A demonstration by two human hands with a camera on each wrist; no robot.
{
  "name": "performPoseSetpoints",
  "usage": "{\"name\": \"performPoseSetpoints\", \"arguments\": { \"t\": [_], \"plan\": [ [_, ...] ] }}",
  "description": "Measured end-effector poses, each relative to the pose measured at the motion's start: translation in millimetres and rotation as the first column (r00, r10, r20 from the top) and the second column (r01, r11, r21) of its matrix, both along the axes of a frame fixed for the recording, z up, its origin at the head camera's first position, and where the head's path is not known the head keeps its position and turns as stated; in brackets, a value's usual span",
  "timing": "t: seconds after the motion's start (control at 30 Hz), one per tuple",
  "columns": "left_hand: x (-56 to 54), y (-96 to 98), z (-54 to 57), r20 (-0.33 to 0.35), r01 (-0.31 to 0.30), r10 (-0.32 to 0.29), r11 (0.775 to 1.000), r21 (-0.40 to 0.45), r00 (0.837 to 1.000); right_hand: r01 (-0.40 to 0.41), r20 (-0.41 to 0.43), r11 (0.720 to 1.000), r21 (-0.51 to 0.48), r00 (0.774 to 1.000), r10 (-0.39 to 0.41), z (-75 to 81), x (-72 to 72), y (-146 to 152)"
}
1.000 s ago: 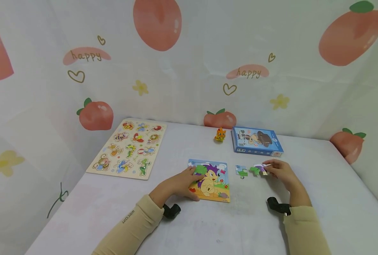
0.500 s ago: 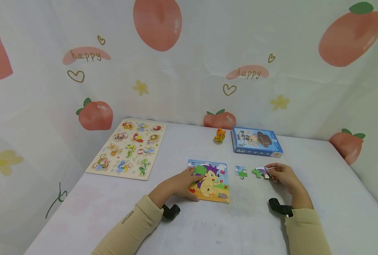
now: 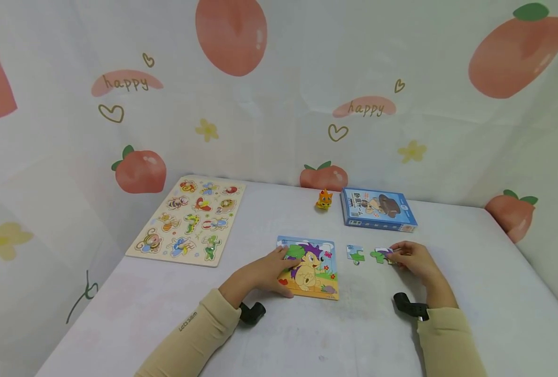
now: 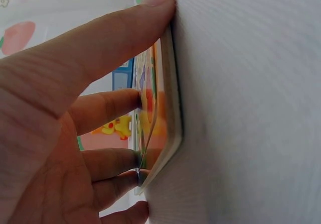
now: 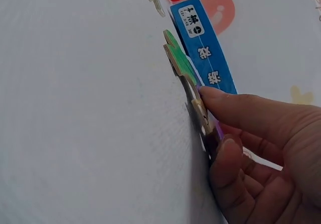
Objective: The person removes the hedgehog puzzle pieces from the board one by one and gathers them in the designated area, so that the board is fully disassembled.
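Note:
A square hedgehog jigsaw board [image 3: 323, 296] lies on the white table. My left hand [image 3: 266, 275] rests on its left side. In the left wrist view, the thumb [image 4: 135, 20] reaches the near edge while the other fingers touch the picture face. To the right, my right hand [image 3: 419, 262] pinches a green, purple and white jigsaw piece [image 3: 379, 256] between thumb and fingers. That same piece [image 5: 181, 63] appears edge-on in the right wrist view, low over the table, its lower part covered by fingers. A loose blue and green jigsaw piece [image 3: 356, 253] lies between board and held piece.
A blue box [image 3: 378, 209] lies at the back right, beside a small orange toy figure [image 3: 323, 200]. On the left is a wooden board with several insect and animal pictures [image 3: 189, 222]. A peach-printed cloth [image 3: 269, 131] hangs behind the table.
My right hand shifted slightly right with its jigsaw piece, then slightly back left, and the piece's angle altered a little. The left hand and the hedgehog board have stayed in place.

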State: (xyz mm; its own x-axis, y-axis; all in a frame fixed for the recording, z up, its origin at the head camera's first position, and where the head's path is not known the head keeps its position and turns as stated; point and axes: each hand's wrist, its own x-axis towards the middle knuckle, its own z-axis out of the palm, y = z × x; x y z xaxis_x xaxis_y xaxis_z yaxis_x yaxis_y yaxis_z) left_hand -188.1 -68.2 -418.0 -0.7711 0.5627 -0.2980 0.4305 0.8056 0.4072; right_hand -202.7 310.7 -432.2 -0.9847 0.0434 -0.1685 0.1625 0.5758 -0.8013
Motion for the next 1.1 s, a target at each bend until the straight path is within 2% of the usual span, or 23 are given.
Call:
{"name": "performPoseSetpoints", "arguments": {
  "t": [0.2, 0.43, 0.73, 1.1],
  "plan": [
    [0.0, -0.3, -0.5, 0.005, 0.003, -0.003, 1.0, 0.008, 1.0, 0.012, -0.02, 0.998, -0.058, 1.0, -0.014, -4.1, -0.5, 2.7],
    [-0.3, -0.1, -0.6, 0.001, 0.007, -0.007, 1.0, 0.011, 1.0, 0.049, 0.02, 0.999, -0.001, 0.999, -0.049, -2.9, 0.7, -3.1],
    [1.2, 0.5, 1.3, 0.003, 0.003, -0.003, 1.0, 0.012, 1.0, 0.051, 0.027, 0.999, 0.012, 0.998, -0.051, -6.2, -0.8, -1.0],
    [1.6, 0.2, 2.6, 0.0, 0.003, -0.003, 1.0, 0.008, 1.0, 0.055, 0.02, 0.998, 0.02, 0.998, -0.056, -3.3, -3.4, -3.9]
  ]
}}
